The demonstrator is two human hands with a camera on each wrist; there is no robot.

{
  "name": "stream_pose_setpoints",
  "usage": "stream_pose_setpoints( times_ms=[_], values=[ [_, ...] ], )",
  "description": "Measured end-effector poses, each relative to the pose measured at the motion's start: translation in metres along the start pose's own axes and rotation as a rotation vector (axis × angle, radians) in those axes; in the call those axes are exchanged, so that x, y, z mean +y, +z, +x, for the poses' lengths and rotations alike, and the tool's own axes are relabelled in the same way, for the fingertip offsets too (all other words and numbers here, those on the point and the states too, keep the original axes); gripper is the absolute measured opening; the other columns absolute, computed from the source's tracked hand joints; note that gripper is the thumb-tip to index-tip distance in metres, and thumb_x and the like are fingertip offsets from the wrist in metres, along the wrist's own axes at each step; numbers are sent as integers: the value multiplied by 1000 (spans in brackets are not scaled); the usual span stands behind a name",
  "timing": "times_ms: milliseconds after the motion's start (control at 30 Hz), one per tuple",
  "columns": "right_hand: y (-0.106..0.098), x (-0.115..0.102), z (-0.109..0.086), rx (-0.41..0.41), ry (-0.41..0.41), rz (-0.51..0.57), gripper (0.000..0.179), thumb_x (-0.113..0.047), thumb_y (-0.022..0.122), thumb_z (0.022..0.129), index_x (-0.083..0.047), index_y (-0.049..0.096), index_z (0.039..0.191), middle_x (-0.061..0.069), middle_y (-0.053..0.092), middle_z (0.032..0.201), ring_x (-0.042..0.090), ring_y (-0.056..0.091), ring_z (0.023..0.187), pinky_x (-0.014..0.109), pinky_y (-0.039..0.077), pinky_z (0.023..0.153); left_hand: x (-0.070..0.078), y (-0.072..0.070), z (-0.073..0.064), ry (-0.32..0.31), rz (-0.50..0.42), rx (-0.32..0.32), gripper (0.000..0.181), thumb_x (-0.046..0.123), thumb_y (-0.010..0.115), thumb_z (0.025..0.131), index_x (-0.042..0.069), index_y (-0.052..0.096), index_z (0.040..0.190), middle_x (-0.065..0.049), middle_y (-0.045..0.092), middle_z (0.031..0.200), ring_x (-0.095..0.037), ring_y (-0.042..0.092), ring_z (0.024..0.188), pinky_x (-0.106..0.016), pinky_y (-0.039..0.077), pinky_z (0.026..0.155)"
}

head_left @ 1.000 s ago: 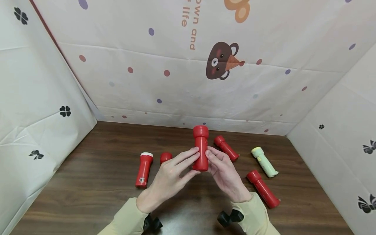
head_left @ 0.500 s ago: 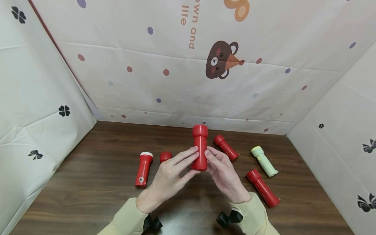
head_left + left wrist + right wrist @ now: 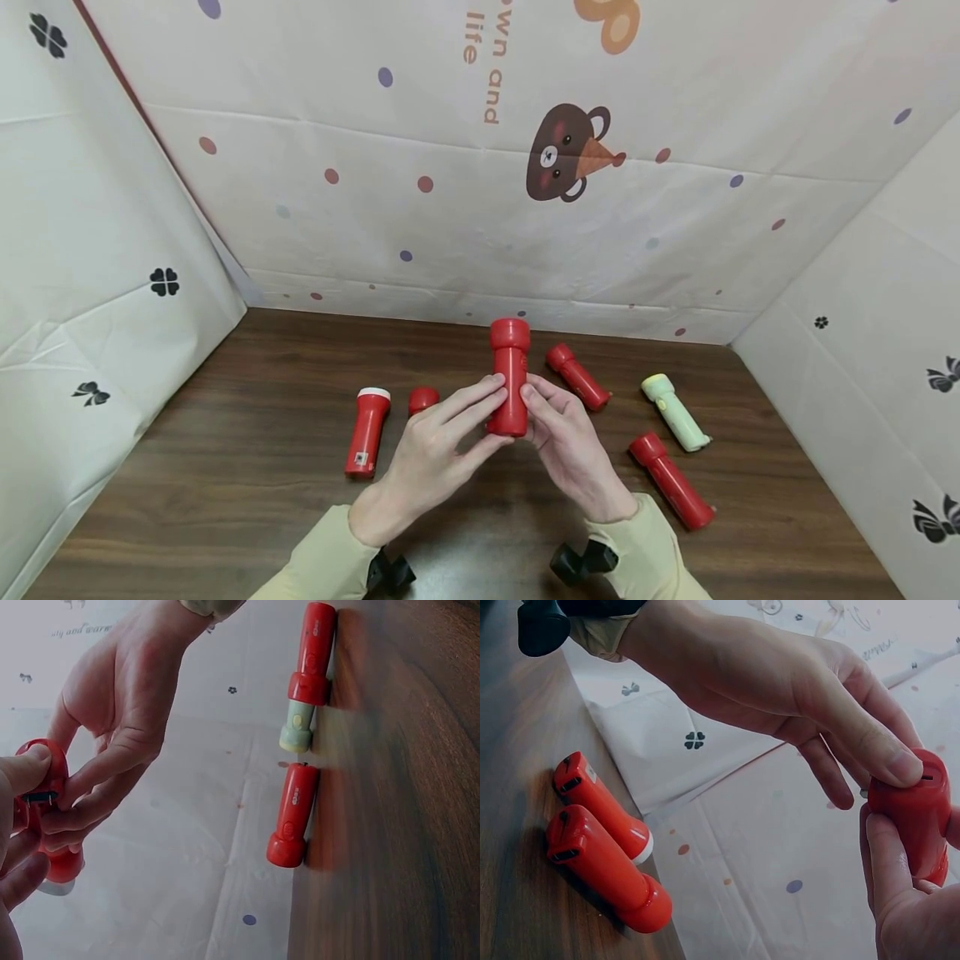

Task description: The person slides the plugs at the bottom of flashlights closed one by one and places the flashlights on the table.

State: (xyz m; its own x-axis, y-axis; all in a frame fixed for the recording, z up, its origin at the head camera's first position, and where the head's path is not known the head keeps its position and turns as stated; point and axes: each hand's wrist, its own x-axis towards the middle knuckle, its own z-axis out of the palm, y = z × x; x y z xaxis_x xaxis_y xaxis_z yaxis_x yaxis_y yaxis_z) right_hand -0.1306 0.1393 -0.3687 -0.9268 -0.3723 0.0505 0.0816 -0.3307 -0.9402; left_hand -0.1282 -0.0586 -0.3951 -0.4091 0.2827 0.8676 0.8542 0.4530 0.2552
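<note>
A red flashlight (image 3: 510, 357) is held head-up above the table between both hands. The left hand (image 3: 431, 450) grips it from the left, fingers along its body and thumb at its base. From the right, the right hand (image 3: 573, 446) pinches the lower body with thumb and fingers. In the left wrist view, two small metal prongs show in a dark slot near the base of the held flashlight (image 3: 56, 776). The right wrist view has the right thumb (image 3: 900, 766) on the base end, beside a narrow slot.
On the left lie a white-rimmed red flashlight (image 3: 367, 433) and a red one (image 3: 423, 400) partly behind the left hand. To the right are two red flashlights (image 3: 579, 380) and a pale green one (image 3: 678, 417). Patterned white sheets (image 3: 337, 225) enclose the wooden table (image 3: 225, 467).
The held flashlight and the right hand have shifted very slightly left. Both hands keep their grip, and the other flashlights lie as before.
</note>
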Motion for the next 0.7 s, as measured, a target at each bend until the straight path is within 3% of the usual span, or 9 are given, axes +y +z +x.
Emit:
stream_pose_setpoints(
  times_ms=[267, 700],
  values=[
    [3, 1, 0, 19, -9, -15, 23, -18, 51, 111, -17, 64, 131, -9, 78, 118, 3, 74, 101, 19, 62, 87, 1, 1, 1, 15, 6, 32, 59, 18, 95, 77, 5, 73, 130, -11, 76, 129, -22, 78, 112, -27, 61, 98],
    [2, 7, 3, 50, 3, -58, 30, -19, 51, 111, -9, 60, 139, -9, 78, 121, 5, 73, 102, 19, 62, 89, 0, 2, -3, -31, 2, 18, 58, 21, 93, 78, 5, 73, 131, -12, 77, 129, -23, 78, 112, -29, 62, 96]
  ],
)
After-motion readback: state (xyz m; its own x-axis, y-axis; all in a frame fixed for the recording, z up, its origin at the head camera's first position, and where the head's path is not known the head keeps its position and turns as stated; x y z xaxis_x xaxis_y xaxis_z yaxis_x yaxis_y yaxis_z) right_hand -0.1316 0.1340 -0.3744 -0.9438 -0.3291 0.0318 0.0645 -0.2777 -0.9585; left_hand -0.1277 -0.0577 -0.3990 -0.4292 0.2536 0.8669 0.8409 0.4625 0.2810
